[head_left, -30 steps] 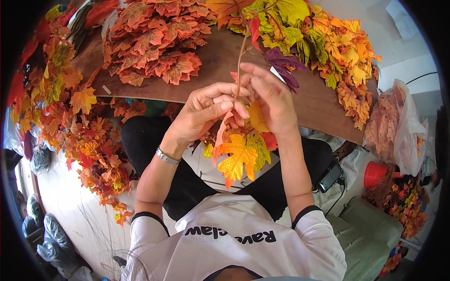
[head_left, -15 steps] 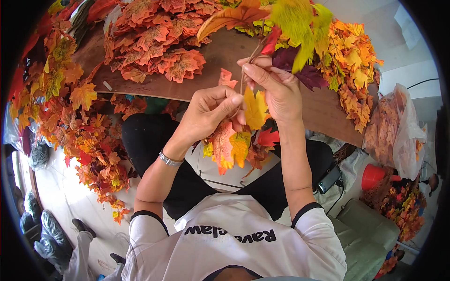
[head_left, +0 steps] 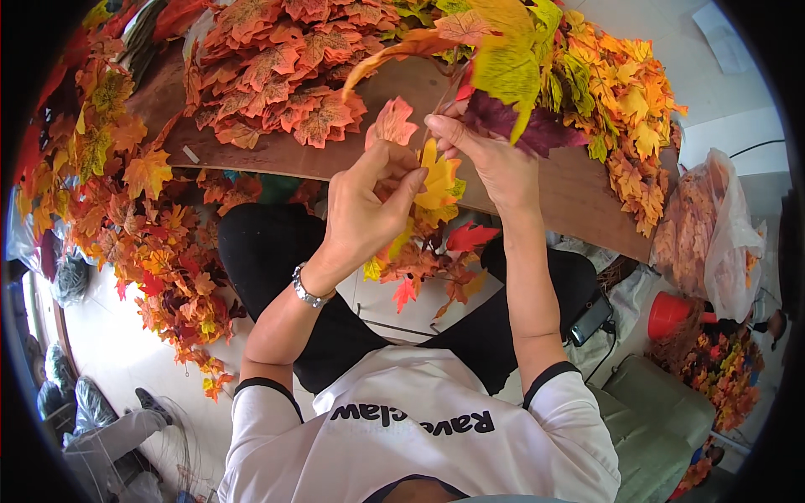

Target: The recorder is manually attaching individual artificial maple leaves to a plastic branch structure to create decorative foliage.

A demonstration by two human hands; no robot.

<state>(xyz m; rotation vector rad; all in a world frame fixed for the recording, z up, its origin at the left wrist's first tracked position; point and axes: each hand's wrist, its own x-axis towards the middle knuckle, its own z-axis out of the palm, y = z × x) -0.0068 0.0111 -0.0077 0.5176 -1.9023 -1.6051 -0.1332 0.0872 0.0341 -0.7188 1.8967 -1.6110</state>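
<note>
Between both hands runs a thin brown stem [head_left: 426, 144] of an artificial maple-leaf garland. My right hand [head_left: 499, 163] pinches it between thumb and fingers above the wooden board. Just lower and to the left, my left hand [head_left: 369, 197] is closed with thumb against fingers at the stem; the exact grip is partly hidden. A yellow-green leaf [head_left: 510, 80] and a dark purple leaf [head_left: 545, 130] stick out beyond my right hand. Beside my left fingers are a pink-orange leaf [head_left: 392, 123] and a yellow leaf [head_left: 438, 189]. A red leaf [head_left: 471, 237] hangs below, between my knees.
Orange-red leaves [head_left: 293, 71] are piled on the brown board [head_left: 402, 92], with yellow-orange leaves [head_left: 633, 109] at its right. A long leaf garland [head_left: 172, 251] drapes at left. At right are a plastic bag [head_left: 725, 243], a red container [head_left: 675, 317] and a phone-like black device [head_left: 591, 318].
My left wrist has turned and the hand has shifted slightly left and up. The leaves around the stem have swung about. At lower left, another person's legs have moved.
</note>
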